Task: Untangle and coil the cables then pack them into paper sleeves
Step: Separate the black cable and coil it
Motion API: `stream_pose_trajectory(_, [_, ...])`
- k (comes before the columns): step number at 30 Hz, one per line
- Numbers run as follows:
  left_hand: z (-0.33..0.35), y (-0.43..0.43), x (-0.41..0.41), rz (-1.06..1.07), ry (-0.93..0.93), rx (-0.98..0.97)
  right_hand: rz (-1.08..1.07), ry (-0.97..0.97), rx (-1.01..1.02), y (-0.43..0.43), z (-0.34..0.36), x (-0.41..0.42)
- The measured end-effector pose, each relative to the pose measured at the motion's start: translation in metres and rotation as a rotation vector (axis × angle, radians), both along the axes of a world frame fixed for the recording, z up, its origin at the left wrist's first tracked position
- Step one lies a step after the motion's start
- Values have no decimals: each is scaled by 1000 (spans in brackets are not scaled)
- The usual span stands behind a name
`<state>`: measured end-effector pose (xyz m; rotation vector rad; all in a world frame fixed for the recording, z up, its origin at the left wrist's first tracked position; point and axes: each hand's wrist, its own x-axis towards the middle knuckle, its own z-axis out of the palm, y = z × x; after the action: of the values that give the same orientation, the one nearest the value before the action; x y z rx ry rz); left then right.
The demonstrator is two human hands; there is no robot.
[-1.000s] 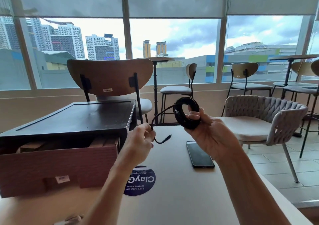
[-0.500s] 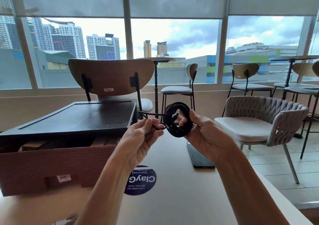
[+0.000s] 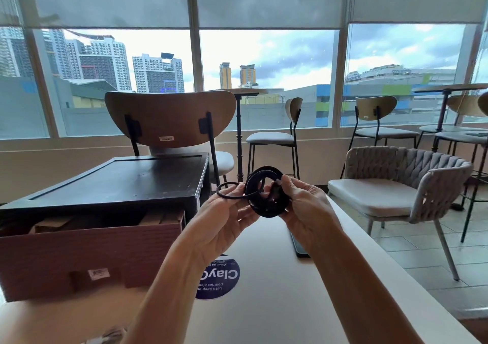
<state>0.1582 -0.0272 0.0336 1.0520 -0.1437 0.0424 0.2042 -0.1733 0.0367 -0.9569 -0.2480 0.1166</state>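
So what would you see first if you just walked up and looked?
Right in the middle, the right hand grips a coiled black cable above the table, and the left hand pinches its loose loop. Behind them, big windows show city towers under a cloudy sky. On the left, a brown box sits on the table with a black tray on top.

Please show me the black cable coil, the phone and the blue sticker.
black cable coil (image 3: 264, 211): head view, lower arc of the ring.
phone (image 3: 300, 248): head view, near corner.
blue sticker (image 3: 224, 280): head view, white lettering.
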Motion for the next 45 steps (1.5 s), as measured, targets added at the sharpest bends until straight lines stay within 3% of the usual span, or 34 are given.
stream_pose_trajectory(7, [-4, 9, -4, -181, -126, 100, -60, 63, 51, -2, -4, 4])
stream_pose_trajectory(11, [-1, 5, -3, 4, -73, 181, -3, 31, 12, -3, -8, 6])
stream_pose_trajectory(16, [-1, 7, 1, 101, 51, 63, -56, -129, -192, 0, -8, 1])
stream_pose_trajectory(22, [-2, 9, 3, 137, 54, -64, 158, -320, -364, -2, -4, -4])
stream_pose_trajectory(27, [0, 4, 2, 115, 10, -19, 39, -404, -382, 2, -3, -9])
stream_pose_trajectory(37, [-2, 13, 3, 24, 45, -106, -156, -399, -318, 6, -7, -2])
stream_pose_trajectory(39, [-1, 22, 2, 5, 64, -21, -153, -365, -330, 4, -9, 1])
stream_pose_trajectory(43, [1, 37, -5, 35, 45, 501, -155, -327, -396, 1, -13, 6])
stream_pose_trajectory(45, [5, 37, -8, 60, -12, 614, -151, -326, -412, 3, -14, 5])
